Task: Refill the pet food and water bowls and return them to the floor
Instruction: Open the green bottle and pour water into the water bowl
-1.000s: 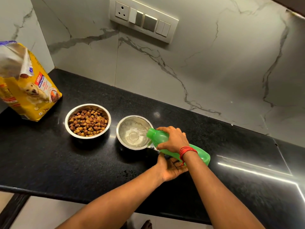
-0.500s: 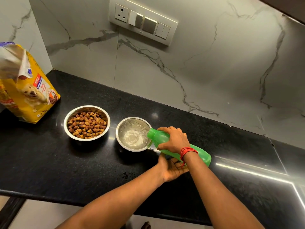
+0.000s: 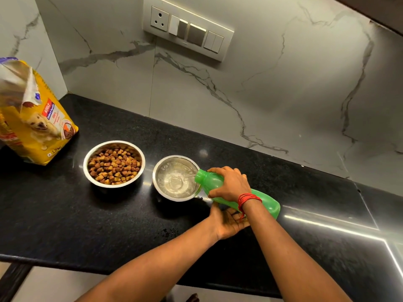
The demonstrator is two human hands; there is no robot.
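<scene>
Worktop [image 3: 65,214] before me: black speckled stone, polished, mirroring the strip lights. Wall [image 3: 283,94]: pale marble-look slabs with grey veins, satin sheen. Food bowl [image 3: 114,164] and water bowl [image 3: 176,178]: bright stainless metal, smooth, reflective rims. Bottle [image 3: 265,202] in my right hand's [image 3: 231,184] grip: translucent green plastic, smooth and glossy. Kibble bag [image 3: 32,118]: printed yellow film, shiny, with a silvery lining. Switch plate [image 3: 187,29]: matt white plastic. Thread [image 3: 248,198] at my wrist: red, fibrous.
</scene>
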